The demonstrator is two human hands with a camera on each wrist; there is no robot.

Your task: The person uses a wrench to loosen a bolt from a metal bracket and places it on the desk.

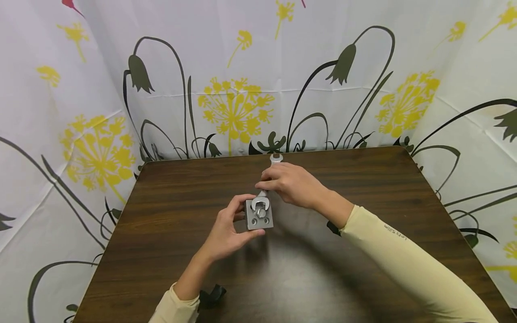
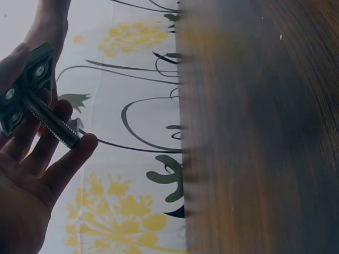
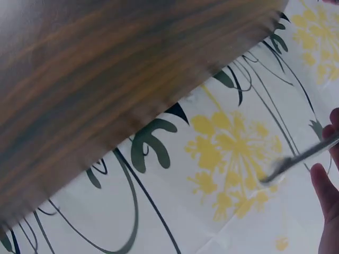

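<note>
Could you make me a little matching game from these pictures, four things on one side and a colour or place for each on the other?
1. Wrench
2. Plate
3. Table
4. Curtain

A. Dark brown, streaked like wood
B. Held in the right hand
C. White, with yellow and dark green plants
D. Held in the left hand

Pairs: 1-B, 2-D, 3-A, 4-C

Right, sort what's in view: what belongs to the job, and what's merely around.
Job:
wrench, held in the right hand
plate, held in the left hand
bolt, through the plate

Merely around:
table
flowered cloth
sleeves
</note>
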